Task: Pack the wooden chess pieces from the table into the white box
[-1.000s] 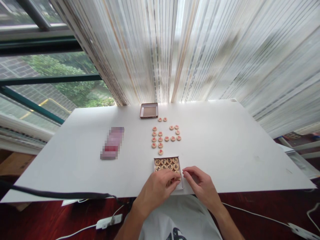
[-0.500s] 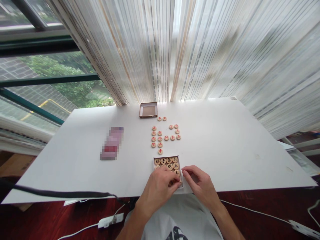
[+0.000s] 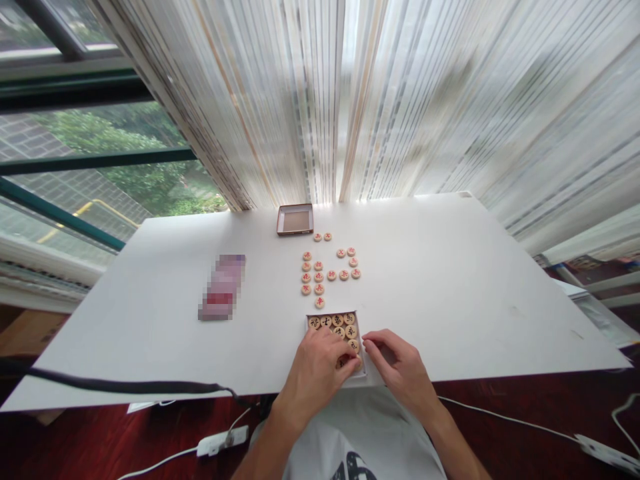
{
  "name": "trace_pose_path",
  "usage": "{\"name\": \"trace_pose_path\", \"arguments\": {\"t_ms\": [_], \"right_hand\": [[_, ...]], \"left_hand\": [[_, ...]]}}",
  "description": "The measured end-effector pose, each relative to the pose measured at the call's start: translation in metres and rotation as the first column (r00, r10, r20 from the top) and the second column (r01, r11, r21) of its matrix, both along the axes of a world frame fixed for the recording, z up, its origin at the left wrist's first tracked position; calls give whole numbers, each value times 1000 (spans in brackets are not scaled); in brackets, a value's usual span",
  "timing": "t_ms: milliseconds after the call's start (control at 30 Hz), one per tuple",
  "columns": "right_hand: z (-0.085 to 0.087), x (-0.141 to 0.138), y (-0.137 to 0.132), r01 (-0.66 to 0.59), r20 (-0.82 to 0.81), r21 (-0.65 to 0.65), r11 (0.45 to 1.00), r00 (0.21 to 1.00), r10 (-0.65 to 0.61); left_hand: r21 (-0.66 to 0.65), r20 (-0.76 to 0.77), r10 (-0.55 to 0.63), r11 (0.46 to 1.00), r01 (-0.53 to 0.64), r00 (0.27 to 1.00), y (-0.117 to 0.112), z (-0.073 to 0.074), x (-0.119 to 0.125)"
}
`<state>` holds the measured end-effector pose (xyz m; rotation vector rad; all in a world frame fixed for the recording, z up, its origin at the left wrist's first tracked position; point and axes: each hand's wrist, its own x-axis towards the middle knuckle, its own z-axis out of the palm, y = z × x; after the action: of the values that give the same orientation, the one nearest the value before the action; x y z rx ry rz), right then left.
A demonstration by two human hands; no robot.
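Observation:
A small open box (image 3: 364,365) near the table's front edge holds rows of round wooden Chinese chess pieces with black characters. My left hand (image 3: 320,363) reaches over it and hides part of the rows. Its thumb and fingertips close on a chess piece (image 3: 357,363) in the box's near right corner. My right hand (image 3: 400,360) is beside the right wall, fingers curled and tips together at the edge; whether they grip anything is hidden. Beyond the box lie several pieces with red characters, among them a single red piece (image 3: 319,303) closest to the box.
A shallow box lid (image 3: 295,220) lies inner side up at the table's far edge. On the left is a pixelated pinkish object (image 3: 223,288). A black strap or cable (image 3: 125,385) crosses the left front edge. Striped curtains (image 3: 320,100) hang behind the white table (image 3: 450,280).
My left hand's fingertips have shifted slightly within the near right corner of the box, and the piece there shows more. My right hand stays put. The whole view has moved slightly.

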<state>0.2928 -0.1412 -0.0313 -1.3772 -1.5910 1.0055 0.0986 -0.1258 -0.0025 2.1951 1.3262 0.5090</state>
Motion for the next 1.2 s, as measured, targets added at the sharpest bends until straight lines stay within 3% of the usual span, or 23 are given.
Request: {"name": "trace_pose_path", "arguments": {"t_ms": [333,567,733,867,967,1200], "right_hand": [[-8,0,2,-33,-9,-3,999,999,33],[-5,-1,1,-54,30,32,998,998,53],[5,3,-3,-160,113,10,987,981,158],[10,4,-2,-206,129,-67,976,969,213],[11,2,0,-195,143,-96,976,968,207],[9,-6,3,-146,156,-45,988,976,151]], "left_hand": [[61,-69,-15,998,19,998,-3,-5,2],[85,8,-16,996,15,1000,-7,3,-10],[224,142,170,954,-199,975,1,-10,-38],[222,207,248,930,-292,947,1,-26,-58],[169,201,221,952,-256,954,-4,-31,-68],[74,154,93,992,-105,984,-23,-26,-76]]}}
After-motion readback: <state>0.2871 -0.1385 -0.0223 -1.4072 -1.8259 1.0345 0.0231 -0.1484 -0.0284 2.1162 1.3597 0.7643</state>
